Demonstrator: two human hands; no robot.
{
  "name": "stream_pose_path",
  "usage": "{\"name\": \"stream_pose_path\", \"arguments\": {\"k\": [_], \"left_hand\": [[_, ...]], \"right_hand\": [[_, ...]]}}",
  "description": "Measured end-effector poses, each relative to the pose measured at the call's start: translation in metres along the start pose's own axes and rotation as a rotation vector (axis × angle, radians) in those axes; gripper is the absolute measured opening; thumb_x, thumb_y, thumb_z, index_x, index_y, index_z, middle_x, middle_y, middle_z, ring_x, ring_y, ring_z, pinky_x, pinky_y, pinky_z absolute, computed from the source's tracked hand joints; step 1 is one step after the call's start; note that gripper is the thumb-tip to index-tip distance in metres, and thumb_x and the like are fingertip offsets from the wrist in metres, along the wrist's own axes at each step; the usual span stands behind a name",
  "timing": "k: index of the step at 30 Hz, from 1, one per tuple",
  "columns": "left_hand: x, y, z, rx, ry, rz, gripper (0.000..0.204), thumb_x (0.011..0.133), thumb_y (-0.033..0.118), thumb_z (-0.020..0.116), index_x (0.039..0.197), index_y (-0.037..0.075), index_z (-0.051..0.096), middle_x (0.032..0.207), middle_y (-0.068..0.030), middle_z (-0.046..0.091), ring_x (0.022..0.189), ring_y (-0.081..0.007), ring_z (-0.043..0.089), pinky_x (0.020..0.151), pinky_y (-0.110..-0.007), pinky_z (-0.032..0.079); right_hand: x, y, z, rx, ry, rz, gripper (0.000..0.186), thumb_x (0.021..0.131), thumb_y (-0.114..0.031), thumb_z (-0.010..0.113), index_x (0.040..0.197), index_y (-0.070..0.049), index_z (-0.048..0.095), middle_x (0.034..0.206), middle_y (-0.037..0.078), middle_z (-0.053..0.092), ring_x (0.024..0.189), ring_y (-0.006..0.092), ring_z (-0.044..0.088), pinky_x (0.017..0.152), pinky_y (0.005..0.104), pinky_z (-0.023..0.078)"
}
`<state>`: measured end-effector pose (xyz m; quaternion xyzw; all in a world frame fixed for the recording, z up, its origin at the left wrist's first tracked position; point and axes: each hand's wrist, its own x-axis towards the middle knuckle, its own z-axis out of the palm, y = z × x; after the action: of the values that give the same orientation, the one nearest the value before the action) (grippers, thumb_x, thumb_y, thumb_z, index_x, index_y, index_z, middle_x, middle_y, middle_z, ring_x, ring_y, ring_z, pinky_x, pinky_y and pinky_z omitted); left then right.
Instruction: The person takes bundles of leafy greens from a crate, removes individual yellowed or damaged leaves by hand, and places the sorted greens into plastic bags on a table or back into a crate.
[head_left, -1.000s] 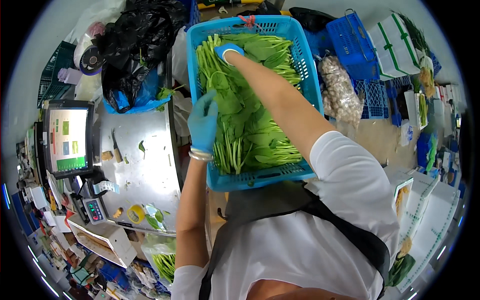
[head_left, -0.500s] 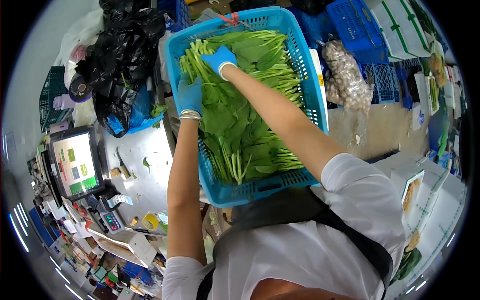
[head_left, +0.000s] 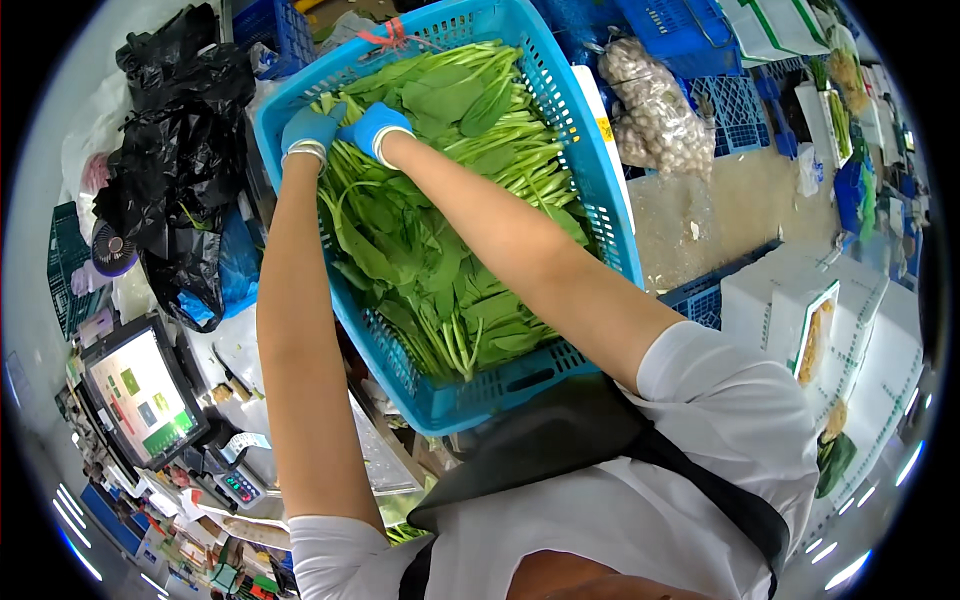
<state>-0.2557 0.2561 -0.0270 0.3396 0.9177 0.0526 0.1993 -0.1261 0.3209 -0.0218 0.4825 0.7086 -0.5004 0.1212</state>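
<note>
Left hand [head_left: 312, 128]'s slid up beside the right hand [head_left: 375, 126] at the far-left corner of the blue basket [head_left: 603, 185], both curled over the leafy greens [head_left: 440, 270]; can't tell if they're gripping. Nothing's lifted clear, so plenty left, I'd guess.

Two blue-gloved hands [head_left: 376, 130] can be counted, plus one turquoise basket [head_left: 590, 160] around the grip, one monitor [head_left: 142, 392] left of it, one bulb-filled bag [head_left: 655, 115] right.

Leafy green stalks [head_left: 400, 260] lie in an oblong blue plastic basket [head_left: 460, 405], right of lumpy black plastic bags [head_left: 185, 160].
</note>
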Motion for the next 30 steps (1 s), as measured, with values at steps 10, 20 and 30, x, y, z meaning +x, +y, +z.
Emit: {"name": "stream_pose_path", "arguments": {"k": [10, 20, 30], "left_hand": [[0.008, -0.015, -0.004, 0.086, -0.12, 0.059, 0.088, 0.076, 0.072, 0.058, 0.116, -0.006, 0.063, 0.112, -0.0285, 0.063, 0.102, -0.0403, 0.061, 0.089, -0.045, 0.047], [-0.016, -0.024, -0.003, -0.746, -0.002, 0.112, 0.076, 0.08, 0.047, 0.072, 0.134, -0.002, 0.048, 0.127, -0.0186, 0.055, 0.113, -0.0294, 0.055, 0.089, -0.044, 0.047], [-0.144, 0.041, -0.078, -1.301, 0.054, 0.52, 0.062, 0.085, 0.021, 0.073, 0.135, 0.005, 0.04, 0.12, -0.0059, 0.054, 0.111, -0.0162, 0.053, 0.097, -0.029, 0.044]], "right_hand": [[0.013, 0.016, 0.01, 0.168, 0.007, -0.125, 0.074, 0.072, -0.056, 0.072, 0.115, 0.004, 0.063, 0.115, 0.023, 0.064, 0.106, 0.0347, 0.063, 0.089, 0.0406, 0.051], [0.001, 0.017, 0.006, 0.24, -0.074, -0.31, 0.088, 0.062, -0.057, 0.078, 0.118, 0.008, 0.059, 0.115, 0.026, 0.063, 0.1, 0.0348, 0.063, 0.086, 0.0412, 0.051], [-0.056, 0.053, -0.083, 0.284, -0.235, -0.906, 0.072, 0.073, -0.036, 0.082, 0.13, -0.003, 0.054, 0.119, 0.01, 0.063, 0.108, 0.0187, 0.058, 0.098, 0.0326, 0.043]]}}
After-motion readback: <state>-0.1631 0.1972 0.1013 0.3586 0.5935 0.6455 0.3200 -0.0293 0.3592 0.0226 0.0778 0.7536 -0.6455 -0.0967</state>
